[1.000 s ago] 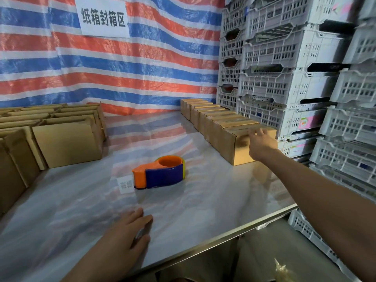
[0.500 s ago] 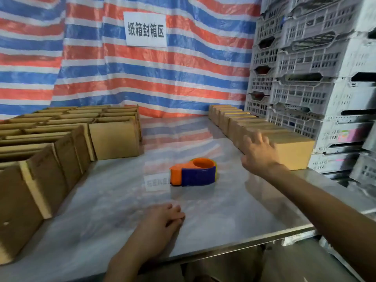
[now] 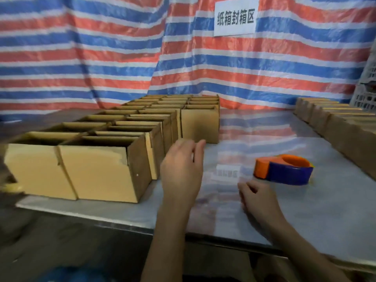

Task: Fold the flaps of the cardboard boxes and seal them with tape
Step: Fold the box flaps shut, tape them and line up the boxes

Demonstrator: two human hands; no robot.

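Several open-topped cardboard boxes (image 3: 97, 171) stand in rows on the left half of the metal table (image 3: 325, 210). A row of closed boxes (image 3: 345, 129) runs along the right edge. An orange and blue tape dispenser (image 3: 284, 171) lies on the table between them. My left hand (image 3: 182, 169) hovers just right of the nearest open boxes, fingers relaxed, holding nothing. My right hand (image 3: 256, 198) is low over the table in front of the dispenser, fingers loosely curled and empty.
A red, white and blue striped tarp (image 3: 101, 58) hangs behind the table, with a white sign (image 3: 235, 18) on it. A white plastic crate (image 3: 366, 94) shows at the far right. A small label (image 3: 226, 173) lies flat beside the dispenser.
The view has swung left toward the open boxes. My right hand left the closed boxes and came back near the dispenser. My left hand lifted off the table toward the open boxes.
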